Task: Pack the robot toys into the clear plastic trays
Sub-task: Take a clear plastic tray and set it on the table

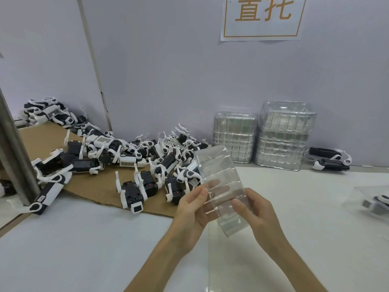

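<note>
While both hands hold it up over the white table [84, 239], the clear tray [219, 175] tilts away: long, narrow, see-thru, w/ ribbed moulded pockets. Left hand [193, 209] pinches its left edge, thumb in front, fingers showing thru the plastic behind. Right hand [259, 211] pinches the right edge, thumb in front. Black & white robot toys [130, 157] lie heaped on cardboard [42, 135] at left; tray stacks [282, 135] stand by the wall.

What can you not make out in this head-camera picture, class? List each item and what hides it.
Head view:
Wall sign: top cut off by the frame.
Robot toy at right: blurred, cut by the edge.
Toy pile: partly hidden behind the metal pole.
Stacked clear trays: count too blurred.
</note>
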Action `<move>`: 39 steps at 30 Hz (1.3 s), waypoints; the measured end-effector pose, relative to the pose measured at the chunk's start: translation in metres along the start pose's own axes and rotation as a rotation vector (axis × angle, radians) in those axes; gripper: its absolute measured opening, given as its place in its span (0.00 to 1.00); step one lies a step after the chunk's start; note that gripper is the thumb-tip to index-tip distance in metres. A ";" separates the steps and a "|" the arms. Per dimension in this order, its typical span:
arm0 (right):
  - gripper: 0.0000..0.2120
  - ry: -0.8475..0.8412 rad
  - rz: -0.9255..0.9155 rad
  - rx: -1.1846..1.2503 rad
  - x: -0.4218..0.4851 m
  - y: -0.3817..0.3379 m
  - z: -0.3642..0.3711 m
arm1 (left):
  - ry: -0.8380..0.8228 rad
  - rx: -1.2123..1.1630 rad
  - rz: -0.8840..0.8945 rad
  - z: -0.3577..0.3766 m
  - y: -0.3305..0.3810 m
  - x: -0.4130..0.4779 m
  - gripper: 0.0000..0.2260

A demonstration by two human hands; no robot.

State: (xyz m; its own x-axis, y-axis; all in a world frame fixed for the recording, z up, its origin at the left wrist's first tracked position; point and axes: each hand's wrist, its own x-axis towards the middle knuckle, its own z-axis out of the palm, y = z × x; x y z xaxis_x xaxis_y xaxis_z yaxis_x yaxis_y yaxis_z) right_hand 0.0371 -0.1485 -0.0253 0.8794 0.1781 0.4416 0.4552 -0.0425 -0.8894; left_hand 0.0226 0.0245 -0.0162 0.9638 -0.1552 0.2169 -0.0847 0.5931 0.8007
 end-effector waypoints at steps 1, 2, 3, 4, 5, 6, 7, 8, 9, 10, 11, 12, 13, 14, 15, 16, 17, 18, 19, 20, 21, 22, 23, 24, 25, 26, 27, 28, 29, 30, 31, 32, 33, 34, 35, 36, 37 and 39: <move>0.12 -0.003 0.002 0.003 0.000 0.000 0.000 | -0.003 -0.002 0.000 0.001 -0.001 0.000 0.16; 0.13 -0.004 0.003 0.002 0.000 0.000 -0.001 | -0.001 -0.004 0.001 0.001 -0.001 0.000 0.16; 0.13 -0.003 0.003 -0.001 0.000 -0.001 -0.001 | -0.001 -0.007 0.003 0.002 -0.001 -0.001 0.16; 0.13 -0.002 0.003 -0.002 0.000 -0.001 -0.001 | -0.006 -0.011 0.006 0.002 -0.001 -0.001 0.16; 0.13 -0.001 0.005 -0.001 0.000 -0.001 -0.001 | -0.014 -0.015 0.008 0.002 0.000 -0.001 0.16; 0.13 -0.002 0.006 0.001 0.000 -0.001 -0.001 | -0.020 -0.017 0.011 0.001 0.000 -0.001 0.16; 0.13 -0.004 0.005 0.002 0.000 -0.001 -0.001 | -0.024 -0.016 0.015 0.000 -0.001 -0.001 0.15; 0.13 -0.006 0.003 0.006 0.000 -0.001 -0.001 | -0.027 -0.012 0.017 -0.001 -0.001 -0.001 0.14; 0.12 -0.008 0.003 0.013 0.000 -0.001 -0.001 | -0.027 -0.006 0.019 -0.001 -0.002 -0.001 0.14; 0.12 -0.007 0.002 0.020 0.000 -0.001 -0.001 | -0.023 0.000 0.023 -0.002 -0.003 -0.001 0.14; 0.12 -0.005 0.001 0.022 0.000 -0.001 -0.001 | -0.016 0.005 0.028 -0.002 -0.003 0.000 0.14; 0.11 -0.002 0.002 0.020 0.000 -0.001 -0.001 | -0.010 0.012 0.033 -0.002 -0.004 0.000 0.15; 0.10 0.001 0.004 0.019 0.001 -0.001 -0.001 | -0.004 0.019 0.038 -0.002 -0.004 0.001 0.16; 0.10 0.003 0.005 0.020 0.001 -0.001 -0.001 | -0.001 0.026 0.042 -0.002 -0.005 0.001 0.16; 0.09 0.003 0.007 0.024 0.001 0.000 -0.001 | 0.000 0.031 0.043 -0.002 -0.005 0.001 0.17; 0.08 0.002 0.007 0.025 0.001 0.000 -0.001 | 0.000 0.036 0.045 -0.002 -0.005 0.002 0.16; 0.08 0.001 0.005 0.022 0.001 0.000 -0.002 | 0.001 0.041 0.048 -0.002 -0.005 0.002 0.16; 0.08 0.000 0.003 0.017 0.000 0.000 -0.002 | 0.002 0.044 0.050 -0.002 -0.006 0.002 0.16; 0.08 -0.001 -0.001 0.012 0.000 0.000 -0.002 | 0.002 0.042 0.050 -0.003 -0.006 0.002 0.15; 0.09 -0.001 -0.003 0.008 0.000 0.000 -0.002 | -0.001 0.033 0.046 -0.003 -0.005 0.002 0.15; 0.09 -0.003 -0.005 0.005 0.000 0.000 -0.002 | -0.009 0.019 0.040 -0.003 -0.005 0.002 0.16; 0.09 -0.006 -0.006 0.005 0.000 0.000 -0.002 | -0.019 0.003 0.033 -0.003 -0.005 0.002 0.16; 0.09 -0.009 -0.005 0.007 0.000 0.000 -0.002 | -0.029 -0.009 0.027 -0.003 -0.005 0.001 0.16; 0.09 -0.011 -0.003 0.010 0.000 0.000 -0.002 | -0.037 -0.015 0.022 -0.003 -0.005 0.001 0.16; 0.10 -0.012 -0.002 0.014 0.000 0.000 -0.002 | -0.043 -0.015 0.017 -0.003 -0.004 0.001 0.16; 0.10 -0.011 0.000 0.019 0.000 -0.001 -0.002 | -0.049 -0.014 0.010 -0.003 -0.004 0.001 0.17; 0.11 -0.009 0.001 0.025 0.000 -0.002 -0.003 | -0.054 -0.016 -0.001 -0.002 -0.003 0.000 0.18; 0.11 -0.008 0.003 0.032 0.000 -0.002 -0.003 | -0.057 -0.023 -0.013 -0.002 -0.003 0.000 0.18; 0.12 -0.009 0.005 0.039 0.000 -0.003 -0.003 | -0.061 -0.032 -0.023 -0.002 -0.001 -0.001 0.18; 0.12 -0.011 0.007 0.046 -0.001 -0.003 -0.003 | -0.064 -0.039 -0.028 -0.001 -0.001 -0.001 0.18; 0.12 -0.014 0.009 0.053 -0.001 -0.003 -0.003 | -0.063 -0.040 -0.030 -0.001 0.000 -0.001 0.17; 0.12 -0.016 0.009 0.059 -0.001 -0.003 -0.003 | -0.057 -0.036 -0.026 -0.001 -0.001 -0.001 0.17; 0.12 -0.018 0.006 0.061 -0.001 -0.003 -0.003 | -0.043 -0.028 -0.016 -0.001 -0.002 0.000 0.15; 0.12 -0.018 0.001 0.057 -0.001 -0.003 -0.002 | -0.020 -0.016 -0.003 -0.002 -0.003 0.001 0.14; 0.11 -0.016 -0.006 0.045 -0.002 -0.003 -0.001 | 0.011 -0.001 0.011 -0.003 -0.005 0.002 0.13; 0.09 -0.012 -0.016 0.024 -0.002 -0.003 -0.001 | 0.037 0.018 0.026 -0.005 -0.006 0.003 0.13; 0.08 -0.007 -0.028 -0.007 -0.002 -0.003 0.000 | 0.050 0.043 0.042 -0.006 -0.007 0.004 0.14; 0.07 -0.002 -0.056 -0.079 -0.004 -0.003 0.000 | 0.059 0.111 0.077 -0.007 -0.008 0.004 0.15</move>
State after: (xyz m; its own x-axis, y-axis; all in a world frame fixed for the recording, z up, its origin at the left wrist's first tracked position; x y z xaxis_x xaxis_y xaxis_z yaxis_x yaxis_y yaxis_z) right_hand 0.0328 -0.1486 -0.0247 0.8523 0.1838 0.4897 0.5129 -0.1098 -0.8514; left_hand 0.0289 0.0253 -0.0256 0.9662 -0.0640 0.2498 -0.1836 0.5098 0.8405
